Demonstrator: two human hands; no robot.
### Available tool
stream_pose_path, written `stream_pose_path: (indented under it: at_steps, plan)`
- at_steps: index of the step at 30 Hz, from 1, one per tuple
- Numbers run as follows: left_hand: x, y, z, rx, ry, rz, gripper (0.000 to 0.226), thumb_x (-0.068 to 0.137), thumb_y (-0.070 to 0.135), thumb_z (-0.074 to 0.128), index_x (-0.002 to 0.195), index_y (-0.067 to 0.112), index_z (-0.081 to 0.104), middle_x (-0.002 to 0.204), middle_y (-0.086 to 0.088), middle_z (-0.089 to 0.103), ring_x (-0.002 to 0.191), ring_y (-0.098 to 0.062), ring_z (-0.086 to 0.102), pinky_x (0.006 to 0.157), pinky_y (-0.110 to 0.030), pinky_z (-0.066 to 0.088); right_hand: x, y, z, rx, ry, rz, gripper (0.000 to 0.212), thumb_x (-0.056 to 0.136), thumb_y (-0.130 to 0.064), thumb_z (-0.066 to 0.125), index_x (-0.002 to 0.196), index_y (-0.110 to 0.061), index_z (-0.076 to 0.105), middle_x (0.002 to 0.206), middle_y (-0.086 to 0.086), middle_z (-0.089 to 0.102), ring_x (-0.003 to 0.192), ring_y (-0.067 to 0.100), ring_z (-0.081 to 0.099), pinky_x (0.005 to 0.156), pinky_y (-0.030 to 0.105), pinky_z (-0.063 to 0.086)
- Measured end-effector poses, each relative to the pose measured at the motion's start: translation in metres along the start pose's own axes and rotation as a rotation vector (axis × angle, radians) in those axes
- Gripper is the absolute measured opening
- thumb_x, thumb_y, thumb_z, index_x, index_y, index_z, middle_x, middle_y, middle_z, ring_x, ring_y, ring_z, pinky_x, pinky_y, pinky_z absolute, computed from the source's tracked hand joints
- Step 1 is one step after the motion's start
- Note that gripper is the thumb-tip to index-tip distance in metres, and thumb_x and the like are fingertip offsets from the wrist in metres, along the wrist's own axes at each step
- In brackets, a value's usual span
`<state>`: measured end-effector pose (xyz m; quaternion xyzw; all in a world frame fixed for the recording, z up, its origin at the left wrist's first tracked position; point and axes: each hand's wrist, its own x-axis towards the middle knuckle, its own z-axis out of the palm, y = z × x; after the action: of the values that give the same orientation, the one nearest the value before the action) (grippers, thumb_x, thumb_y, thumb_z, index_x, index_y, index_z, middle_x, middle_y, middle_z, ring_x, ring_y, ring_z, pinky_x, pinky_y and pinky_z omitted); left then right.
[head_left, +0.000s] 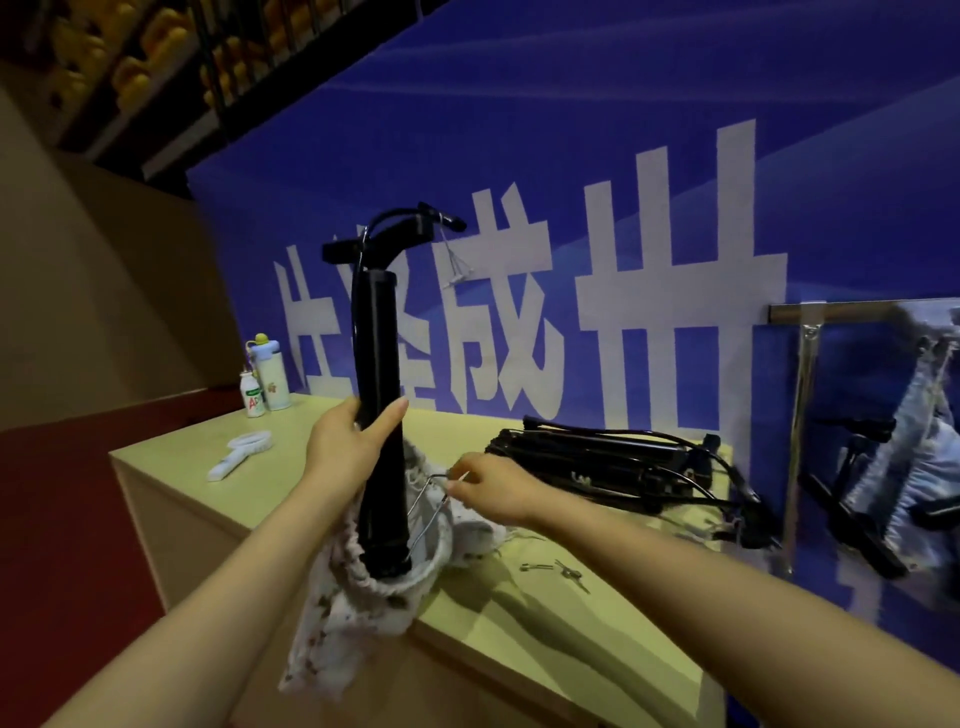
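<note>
A black hand pump stands upright on the pale wooden table, its T-handle and hose at the top. My left hand grips the barrel at mid-height. The pump's base sits in a white speckled cloth that hangs over the table's front edge. A thin wire foot bracket sticks out from the base. My right hand pinches the top of that wire, just right of the barrel.
Several more black pumps lie stacked at the table's back right. Small metal parts lie near the cloth. A white handled tool and two bottles stand at the left. A blue banner wall rises behind; a metal rack stands right.
</note>
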<state>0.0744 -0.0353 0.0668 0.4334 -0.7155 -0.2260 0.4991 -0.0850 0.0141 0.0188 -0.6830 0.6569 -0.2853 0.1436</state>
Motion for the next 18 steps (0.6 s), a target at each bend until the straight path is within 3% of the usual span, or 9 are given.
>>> stream_pose_path:
  at_steps: [2, 5, 9, 12, 15, 16, 18]
  plan:
    - [-0.002, 0.003, -0.013, -0.042, 0.013, -0.003, 0.048, 0.086, 0.046, 0.06, 0.117, 0.01, 0.063, 0.109, -0.007, 0.069, 0.101, -0.026, 0.065, 0.088, -0.042, 0.054, 0.004, -0.013, 0.015, 0.082, -0.047, 0.043, 0.038, 0.096, -0.028, 0.048, 0.125, -0.005, 0.046, 0.123, 0.019, 0.058, 0.096, 0.028, 0.057, 0.078, 0.039, 0.048]
    - [-0.004, 0.006, -0.034, -0.053, 0.052, 0.005, 0.046, 0.086, 0.045, 0.06, 0.116, 0.01, 0.063, 0.103, -0.002, 0.067, 0.098, -0.024, 0.065, 0.087, -0.043, 0.054, 0.007, -0.031, 0.029, 0.485, -0.131, 0.152, 0.04, 0.094, -0.022, 0.044, 0.131, -0.007, 0.039, 0.121, 0.016, 0.054, 0.101, 0.03, 0.057, 0.086, 0.046, 0.053]
    - [-0.004, 0.006, -0.054, -0.063, 0.115, 0.018, 0.045, 0.087, 0.044, 0.059, 0.117, 0.012, 0.063, 0.102, 0.002, 0.065, 0.095, -0.018, 0.061, 0.09, -0.042, 0.053, 0.009, -0.041, 0.033, 1.047, -0.143, 0.261, 0.035, 0.093, -0.016, 0.041, 0.116, -0.009, 0.065, 0.115, 0.006, 0.058, 0.1, 0.024, 0.056, 0.088, 0.037, 0.05]
    - [-0.005, 0.008, -0.059, -0.128, 0.144, 0.008, 0.043, 0.089, 0.042, 0.058, 0.119, 0.012, 0.062, 0.101, 0.003, 0.063, 0.095, -0.016, 0.06, 0.086, -0.034, 0.052, 0.0, -0.051, 0.033, 0.964, -0.17, 0.123, 0.037, 0.095, -0.005, 0.039, 0.118, -0.015, 0.066, 0.121, 0.001, 0.06, 0.104, 0.015, 0.056, 0.086, 0.028, 0.049]
    - [-0.006, 0.01, -0.057, -0.186, 0.165, -0.002, 0.04, 0.089, 0.039, 0.058, 0.118, 0.013, 0.061, 0.099, 0.005, 0.062, 0.089, -0.011, 0.057, 0.07, -0.02, 0.047, -0.004, -0.06, 0.039, 0.691, -0.071, 0.041, 0.039, 0.092, 0.003, 0.046, 0.126, -0.011, 0.06, 0.112, 0.004, 0.058, 0.077, 0.004, 0.057, 0.058, 0.009, 0.045]
    - [-0.007, 0.01, -0.056, -0.196, 0.171, -0.003, 0.039, 0.089, 0.039, 0.059, 0.119, 0.013, 0.061, 0.099, 0.007, 0.061, 0.089, -0.01, 0.056, 0.066, -0.018, 0.045, -0.003, -0.06, 0.04, 0.631, -0.047, 0.028, 0.039, 0.091, 0.006, 0.049, 0.126, -0.009, 0.057, 0.113, 0.005, 0.055, 0.068, 0.0, 0.055, 0.052, 0.008, 0.042]
    - [-0.008, 0.007, -0.055, -0.202, 0.188, -0.013, 0.04, 0.089, 0.038, 0.059, 0.12, 0.012, 0.061, 0.099, 0.008, 0.06, 0.091, -0.011, 0.056, 0.072, -0.022, 0.045, 0.003, -0.058, 0.043, 0.493, -0.021, 0.019, 0.037, 0.086, 0.008, 0.052, 0.118, -0.012, 0.054, 0.108, 0.004, 0.052, 0.06, 0.007, 0.052, 0.051, 0.02, 0.042]
